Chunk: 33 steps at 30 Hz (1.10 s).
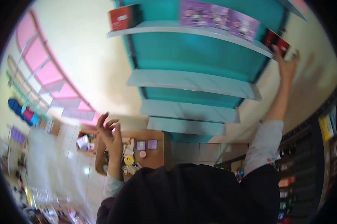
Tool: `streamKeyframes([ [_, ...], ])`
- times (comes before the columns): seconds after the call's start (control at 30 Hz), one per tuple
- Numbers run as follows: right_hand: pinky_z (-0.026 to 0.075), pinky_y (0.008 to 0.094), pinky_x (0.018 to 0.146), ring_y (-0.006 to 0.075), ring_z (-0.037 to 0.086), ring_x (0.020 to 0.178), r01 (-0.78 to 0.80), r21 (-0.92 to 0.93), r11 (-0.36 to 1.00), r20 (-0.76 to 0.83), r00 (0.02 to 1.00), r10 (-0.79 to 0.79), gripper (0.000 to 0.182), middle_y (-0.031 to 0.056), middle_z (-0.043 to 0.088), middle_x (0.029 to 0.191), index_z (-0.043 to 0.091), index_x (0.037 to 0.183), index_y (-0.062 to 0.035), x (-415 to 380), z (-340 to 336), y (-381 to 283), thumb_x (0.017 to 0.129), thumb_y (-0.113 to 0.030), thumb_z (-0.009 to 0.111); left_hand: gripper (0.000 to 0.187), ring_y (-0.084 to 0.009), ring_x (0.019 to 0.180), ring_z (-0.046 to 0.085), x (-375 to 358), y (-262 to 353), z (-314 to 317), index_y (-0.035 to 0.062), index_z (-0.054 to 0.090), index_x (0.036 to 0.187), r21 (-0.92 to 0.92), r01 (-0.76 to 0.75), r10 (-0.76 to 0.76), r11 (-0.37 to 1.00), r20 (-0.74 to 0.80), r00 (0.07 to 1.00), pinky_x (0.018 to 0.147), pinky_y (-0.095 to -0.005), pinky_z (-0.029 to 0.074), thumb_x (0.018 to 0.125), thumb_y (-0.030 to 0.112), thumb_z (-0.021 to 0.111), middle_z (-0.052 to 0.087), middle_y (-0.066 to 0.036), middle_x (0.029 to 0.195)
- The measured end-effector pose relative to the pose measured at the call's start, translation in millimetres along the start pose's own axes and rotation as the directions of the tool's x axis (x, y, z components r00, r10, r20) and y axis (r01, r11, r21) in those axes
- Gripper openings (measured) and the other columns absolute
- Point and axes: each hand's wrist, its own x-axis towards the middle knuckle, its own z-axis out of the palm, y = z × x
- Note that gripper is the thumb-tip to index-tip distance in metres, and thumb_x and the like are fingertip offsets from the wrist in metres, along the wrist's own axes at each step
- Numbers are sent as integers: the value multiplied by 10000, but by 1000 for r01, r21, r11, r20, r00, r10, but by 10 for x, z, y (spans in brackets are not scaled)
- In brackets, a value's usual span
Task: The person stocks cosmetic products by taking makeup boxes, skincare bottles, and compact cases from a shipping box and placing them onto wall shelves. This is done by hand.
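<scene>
My right hand (287, 64) reaches up to the right end of the top shelf, beside a red and black box (283, 47). One finger overlaps the box's front and another stands apart to the right; whether they touch it I cannot make out. My left hand (110, 134) is raised at the left with fingers bent and apart, holding nothing. Behind and below it stands a cardboard carton (155, 156) with small boxes and a yellow roll (129, 160) inside.
The white top shelf (157, 29) also bears purple boxes (219, 18) and a red box (120, 18) at its left end. Lower shelves (191, 80) run across the teal back panel. A dark rack (310, 156) with goods stands at right. Pink shelving (56, 74) is at left.
</scene>
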Motion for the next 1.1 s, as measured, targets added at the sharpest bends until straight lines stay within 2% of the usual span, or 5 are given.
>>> streamKeyframes([
  [0.2,477,388,818,300,585,850,371,617,694,-455,888,-71,360,204,588,926,538,966,107,-1054,-507,-879,848,-226,608,528,-146,939,526,-218,-394,-410,24,313,1269,98,137,-133,986,-48,990,695,-216,440,803,-35,554,416,-101,1256],
  [0.27,475,387,757,267,575,763,236,869,435,-200,971,-129,308,203,594,868,572,898,77,-1625,-438,-795,894,-226,517,520,-150,950,523,-332,-576,-646,12,334,1255,184,190,-176,964,-90,980,712,-228,444,800,3,587,440,-105,1233],
  [0.47,333,274,530,127,411,569,-584,330,742,889,457,-35,286,11,403,593,453,681,-31,-4264,168,-743,931,-167,419,355,-155,900,554,-1073,-1649,-1793,34,515,1100,482,417,-331,771,-256,908,722,-269,454,768,62,635,580,-85,1027],
  [0.73,456,417,656,338,611,797,-242,199,949,935,-244,-258,160,163,615,783,531,996,-54,-5794,101,-1449,888,-136,446,338,-176,821,601,-1971,-2413,-2541,33,532,1047,573,611,-626,546,-206,752,714,-282,470,728,66,639,616,-86,938],
  [1.1,430,395,871,334,515,1037,-139,161,977,782,-586,-212,309,151,521,1119,511,1111,-82,-6897,-200,-1310,809,-114,572,408,-291,905,580,-2309,-3428,-2718,-18,513,1062,672,576,-795,466,33,605,786,-356,467,684,47,652,576,-169,998],
])
